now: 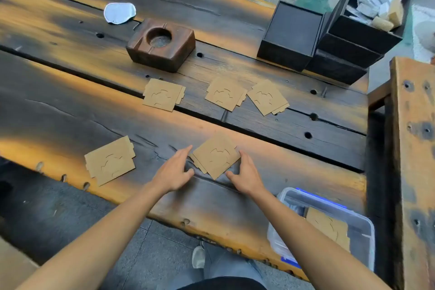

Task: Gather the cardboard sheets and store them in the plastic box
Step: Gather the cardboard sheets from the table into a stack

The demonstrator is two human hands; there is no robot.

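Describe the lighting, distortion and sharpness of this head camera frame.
Head view: warm orange light falls in patches across the dark wooden table; wide-angle bending curves the plank edges; the cardboard stack between the left hand and right hand is fairly sharp; the plastic box looks softer.

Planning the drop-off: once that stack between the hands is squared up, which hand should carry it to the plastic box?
Right, probably. The right hand already touches the stack, and the plastic box sits on its side, near that forearm. The left hand would have to cross over.
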